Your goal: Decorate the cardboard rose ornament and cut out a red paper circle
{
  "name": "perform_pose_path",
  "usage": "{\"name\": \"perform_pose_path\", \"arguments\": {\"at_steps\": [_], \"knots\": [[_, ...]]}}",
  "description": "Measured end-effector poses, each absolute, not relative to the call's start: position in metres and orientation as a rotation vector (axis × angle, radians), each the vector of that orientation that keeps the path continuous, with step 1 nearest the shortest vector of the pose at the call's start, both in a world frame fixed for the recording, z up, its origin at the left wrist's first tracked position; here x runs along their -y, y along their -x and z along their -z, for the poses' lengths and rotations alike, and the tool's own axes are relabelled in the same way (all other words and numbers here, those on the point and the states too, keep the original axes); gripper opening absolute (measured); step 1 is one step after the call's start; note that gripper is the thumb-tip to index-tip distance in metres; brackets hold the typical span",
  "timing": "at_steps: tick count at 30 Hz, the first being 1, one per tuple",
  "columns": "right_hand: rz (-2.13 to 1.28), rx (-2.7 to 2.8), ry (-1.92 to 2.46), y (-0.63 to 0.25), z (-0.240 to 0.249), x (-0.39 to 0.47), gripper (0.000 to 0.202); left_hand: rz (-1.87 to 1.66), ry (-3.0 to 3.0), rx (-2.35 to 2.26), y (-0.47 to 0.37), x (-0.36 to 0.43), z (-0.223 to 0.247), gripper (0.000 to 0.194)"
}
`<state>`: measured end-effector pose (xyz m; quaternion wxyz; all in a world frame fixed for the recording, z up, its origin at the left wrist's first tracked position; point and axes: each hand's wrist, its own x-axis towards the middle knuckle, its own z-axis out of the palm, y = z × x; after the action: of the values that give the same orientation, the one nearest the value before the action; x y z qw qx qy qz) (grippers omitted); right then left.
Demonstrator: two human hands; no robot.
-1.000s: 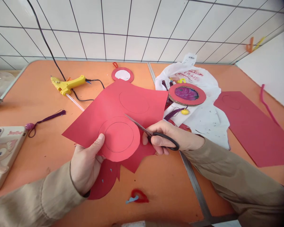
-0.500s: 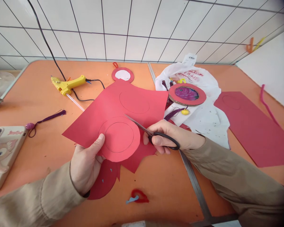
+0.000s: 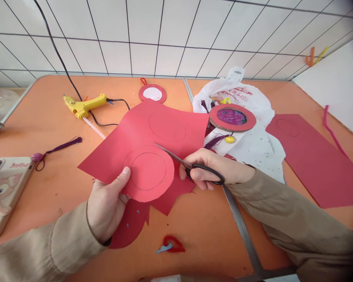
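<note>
My left hand (image 3: 110, 203) pinches a sheet of red paper (image 3: 176, 123), thumb on top and fingers underneath. Two nested circles are drawn on its near part, and the outer one is cut free along its right and lower edge. A further circle outline shows on the far part of the sheet. My right hand (image 3: 207, 168) grips black-handled scissors (image 3: 206, 172), whose blades lie at the upper right of the drawn outer circle. A cut strip of the sheet hangs below the blades. Under my left hand lies a darker red paper piece (image 3: 129, 227) with a rounded edge.
A yellow glue gun (image 3: 86, 105) with a black cord lies at the back left. Nearer are a purple tassel (image 3: 61, 145) and a phone (image 3: 8, 192). A white plastic bag (image 3: 260, 145) bears a round red-rimmed piece (image 3: 232, 117). Red card (image 3: 317, 164) lies right; a red ring (image 3: 173, 243) in front.
Both hands stay almost in place. The scissors have shifted very slightly, with the blades at nearly the same spot on the circle's edge.
</note>
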<state>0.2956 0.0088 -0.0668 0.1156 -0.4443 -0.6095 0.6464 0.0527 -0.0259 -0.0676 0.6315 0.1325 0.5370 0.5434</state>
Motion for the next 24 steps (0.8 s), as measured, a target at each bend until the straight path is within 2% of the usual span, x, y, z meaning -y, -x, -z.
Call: {"name": "perform_pose_path", "arguments": {"at_steps": [14,24], "knots": [[-1.919,1.815,1.299,-0.2972,0.0637,-0.0129,0.053,-1.223,-0.296,-1.222,-0.0518,0.0254,0.0678,0.045],[-1.927,1.842,1.255,-0.299,0.0656,-0.0146,0.058,-1.214,-0.297,-1.225,-0.0507,0.0261,0.0673,0.047]]}}
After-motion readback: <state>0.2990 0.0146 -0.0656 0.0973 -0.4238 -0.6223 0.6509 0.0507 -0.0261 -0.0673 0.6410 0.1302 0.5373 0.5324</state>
